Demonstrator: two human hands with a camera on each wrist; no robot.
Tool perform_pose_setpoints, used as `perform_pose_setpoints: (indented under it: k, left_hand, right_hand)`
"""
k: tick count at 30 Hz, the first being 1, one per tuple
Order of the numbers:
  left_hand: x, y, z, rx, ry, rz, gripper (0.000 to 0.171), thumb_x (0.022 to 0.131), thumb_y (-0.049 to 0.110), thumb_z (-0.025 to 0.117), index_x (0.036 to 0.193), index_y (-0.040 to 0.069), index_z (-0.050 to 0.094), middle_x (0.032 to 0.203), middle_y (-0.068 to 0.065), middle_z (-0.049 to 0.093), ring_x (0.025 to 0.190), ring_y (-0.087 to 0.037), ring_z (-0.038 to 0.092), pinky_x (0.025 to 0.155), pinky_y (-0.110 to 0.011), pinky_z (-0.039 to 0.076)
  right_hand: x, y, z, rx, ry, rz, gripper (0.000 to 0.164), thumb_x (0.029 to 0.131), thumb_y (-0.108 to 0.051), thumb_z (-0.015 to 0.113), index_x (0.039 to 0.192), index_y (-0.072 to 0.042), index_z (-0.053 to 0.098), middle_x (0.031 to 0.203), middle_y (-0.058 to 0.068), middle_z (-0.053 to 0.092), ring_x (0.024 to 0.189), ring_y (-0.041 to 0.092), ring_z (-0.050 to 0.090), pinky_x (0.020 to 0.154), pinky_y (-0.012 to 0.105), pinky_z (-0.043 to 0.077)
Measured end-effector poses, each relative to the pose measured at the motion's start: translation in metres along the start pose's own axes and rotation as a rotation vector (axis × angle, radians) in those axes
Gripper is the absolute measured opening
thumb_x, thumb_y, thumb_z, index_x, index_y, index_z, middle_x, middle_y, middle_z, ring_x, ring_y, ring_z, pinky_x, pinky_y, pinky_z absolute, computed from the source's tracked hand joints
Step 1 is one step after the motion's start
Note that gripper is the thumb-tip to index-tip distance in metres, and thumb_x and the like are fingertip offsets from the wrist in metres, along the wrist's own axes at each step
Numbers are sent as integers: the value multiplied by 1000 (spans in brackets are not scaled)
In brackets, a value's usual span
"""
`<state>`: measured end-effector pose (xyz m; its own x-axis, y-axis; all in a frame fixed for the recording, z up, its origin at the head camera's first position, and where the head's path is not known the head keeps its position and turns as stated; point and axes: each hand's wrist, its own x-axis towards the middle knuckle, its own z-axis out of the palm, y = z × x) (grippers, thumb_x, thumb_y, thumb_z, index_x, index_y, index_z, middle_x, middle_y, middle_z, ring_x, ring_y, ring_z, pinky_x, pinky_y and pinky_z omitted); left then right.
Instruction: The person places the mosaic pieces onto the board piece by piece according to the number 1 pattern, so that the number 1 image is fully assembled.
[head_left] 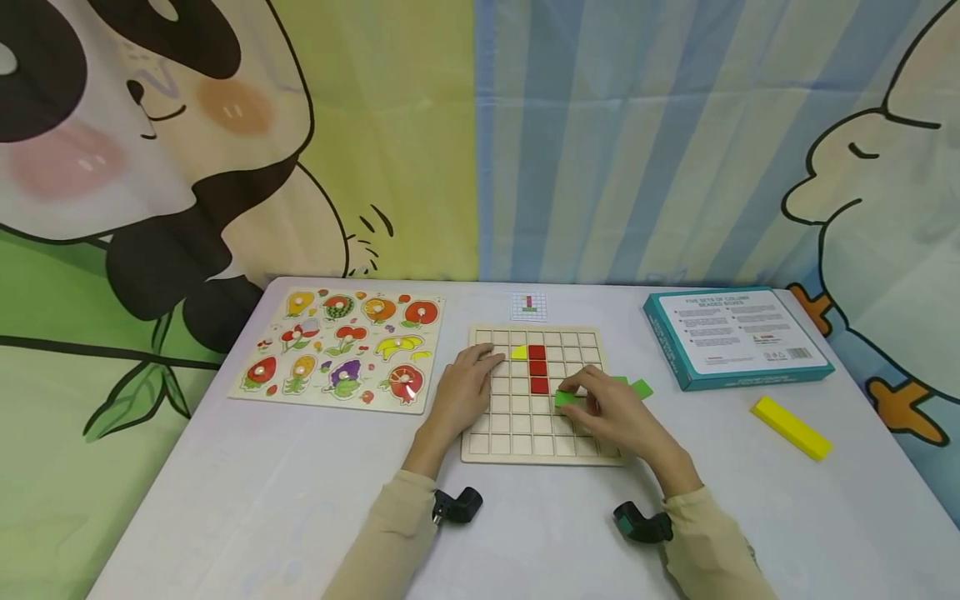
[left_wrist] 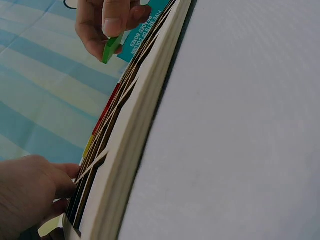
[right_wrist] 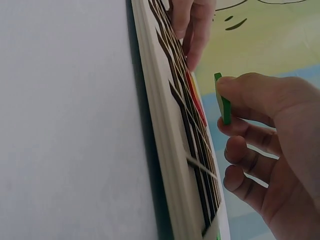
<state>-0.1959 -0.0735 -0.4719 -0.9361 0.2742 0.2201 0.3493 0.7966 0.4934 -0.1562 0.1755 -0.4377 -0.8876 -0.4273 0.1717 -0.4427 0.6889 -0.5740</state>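
Observation:
A wooden grid board (head_left: pixel 512 425) lies on the table, with a column of red square tiles (head_left: pixel 537 367) and one yellow tile (head_left: pixel 519 352) beside its top. My right hand (head_left: pixel 611 408) pinches a green square tile (right_wrist: pixel 223 100) between thumb and fingers, over the board just right of and below the lowest red tile. In the left wrist view the green tile (left_wrist: pixel 112 48) shows above the board's surface. My left hand (head_left: pixel 463 390) rests on the board's left edge, its fingers at the upper left squares. More green tiles (head_left: pixel 641 389) lie at the board's right edge, partly hidden behind my right hand.
A small pattern card (head_left: pixel 528 306) lies behind the board. On the left is a fruit puzzle board (head_left: pixel 356 346). To the right are a teal box (head_left: pixel 738 337) and a yellow bar (head_left: pixel 791 427). A printed curtain (head_left: pixel 600 142) hangs behind the table.

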Motion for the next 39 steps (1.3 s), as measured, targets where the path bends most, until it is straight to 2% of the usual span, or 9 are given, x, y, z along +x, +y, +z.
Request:
perform_pose_setpoints:
  k: [13, 20, 29, 39]
  left_hand:
    - [0, 2, -2, -6, -8, 0, 37, 93, 7, 53, 128, 16, 60, 141, -4, 49, 135, -22, 40, 96, -44, 43]
    - [0, 2, -3, -9, 13, 18, 36, 93, 7, 53, 127, 16, 61, 139, -5, 51, 133, -23, 42, 93, -45, 44]
    - [0, 0, -2, 6, 10, 16, 36, 93, 9, 53, 127, 17, 61, 139, -3, 50, 133, -22, 42, 93, -44, 44]
    - [0, 1, -2, 6, -4, 8, 36, 94, 10, 53, 128, 17, 60, 140, -3, 49, 134, -21, 40, 94, -43, 43]
  right_hand:
    - [19, -13, 15, 2, -13, -36, 23, 84, -25, 72, 104, -18, 65, 95, -6, 58, 66, 7, 47, 59, 19, 42]
    - [27, -21, 22, -41, -36, -47, 22, 85, -28, 70, 104, -17, 64, 94, -5, 56, 68, 7, 47, 59, 20, 41]
    - [32, -27, 30, -72, -80, -37, 24, 85, -30, 70, 104, -16, 66, 98, -4, 56, 72, 8, 47, 65, 21, 42]
    - [35, -30, 37, -91, -81, -40, 23, 85, -28, 70, 105, -15, 66, 93, -3, 55, 70, 8, 46, 62, 20, 40]
